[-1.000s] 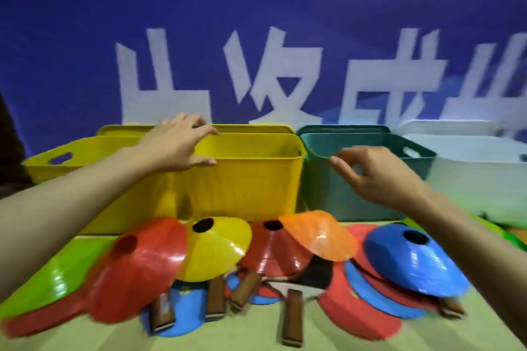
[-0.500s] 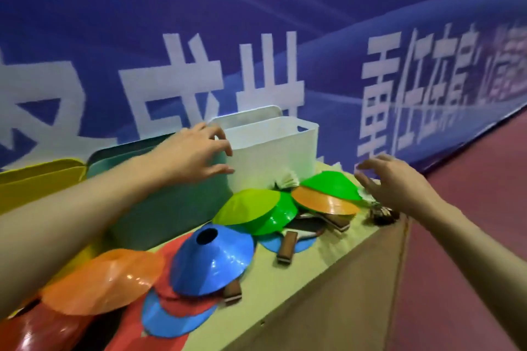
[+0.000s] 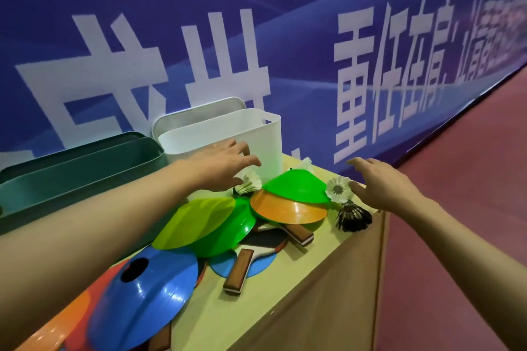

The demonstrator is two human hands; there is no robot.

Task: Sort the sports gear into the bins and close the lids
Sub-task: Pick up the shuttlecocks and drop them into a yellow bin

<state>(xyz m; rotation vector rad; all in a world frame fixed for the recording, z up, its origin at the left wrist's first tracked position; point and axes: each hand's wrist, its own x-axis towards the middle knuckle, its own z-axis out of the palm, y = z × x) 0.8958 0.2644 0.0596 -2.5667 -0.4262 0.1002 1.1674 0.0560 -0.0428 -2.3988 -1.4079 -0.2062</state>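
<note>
Head view: sorting barely begun, by the look of things. Dark green rectangular plastic bin (image 3: 82, 177) at left and white rectangular plastic bin (image 3: 228, 137) at centre both standing uncovered, lids propped upright behind them; insides hidden from this angle, so contents not to be told. Heaped across the pale wooden table (image 3: 299, 273) in front, still loose: blue plastic disc cone with a centre hole (image 3: 148, 288) at lower left, lime and green disc cones (image 3: 205, 225) in the middle, orange disc cone (image 3: 288, 209) under a bright green one, wooden-handled table tennis paddles (image 3: 239, 271) poking out beneath. White feather shuttlecock (image 3: 249, 184) just below the left hand (image 3: 225, 165); another white shuttlecock (image 3: 338, 188) and a dark feathered one (image 3: 352, 216) beside the right hand (image 3: 382, 185). Each grip loose and spread, fingers relaxed, holding nothing. Left to do, judging from this: nearly all gear into bins, then lids on.
</note>
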